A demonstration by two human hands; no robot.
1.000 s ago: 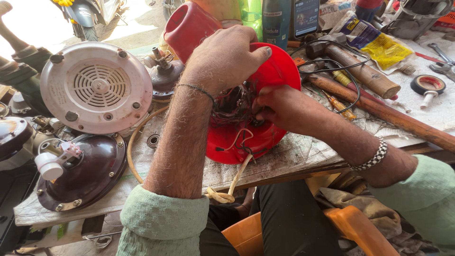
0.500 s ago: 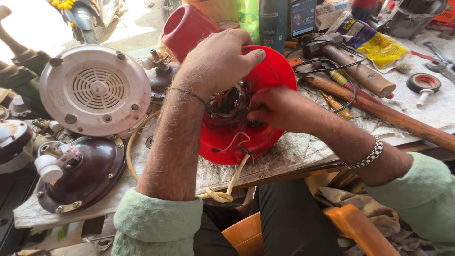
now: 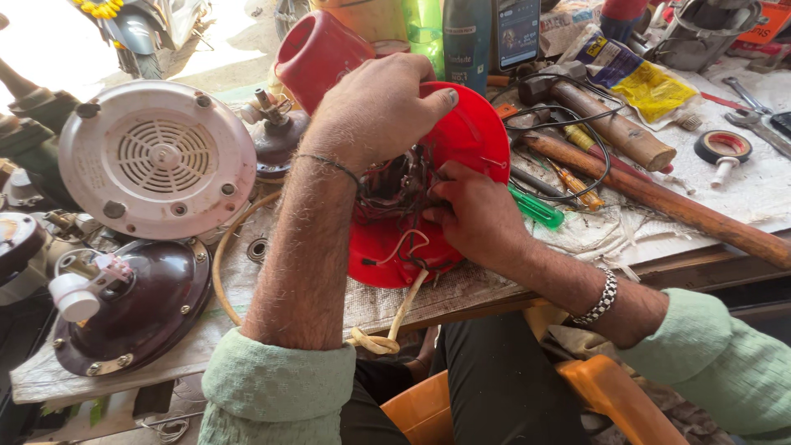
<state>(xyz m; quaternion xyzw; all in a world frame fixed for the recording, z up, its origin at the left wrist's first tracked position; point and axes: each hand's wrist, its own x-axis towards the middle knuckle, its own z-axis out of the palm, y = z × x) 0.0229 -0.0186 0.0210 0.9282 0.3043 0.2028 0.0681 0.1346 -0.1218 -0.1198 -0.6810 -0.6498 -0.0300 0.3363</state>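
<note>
While left hand (image 3: 381, 111) grips the red housing (image 3: 470, 140) (fingers curled), right hand (image 3: 476, 216) probes inside.

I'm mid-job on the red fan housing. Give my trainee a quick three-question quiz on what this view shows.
1. True or false: the left hand rests on top of the red fan housing.
2. Where are the right hand's fingers? A) on the hammer B) in the wiring inside the housing C) on the tape roll
3. What lies directly left of the housing, with a vented centre?

Key:
1. True.
2. B: they are in the wires; the hammer and tape roll lie untouched to the right.
3. The round white motor cover.
</note>
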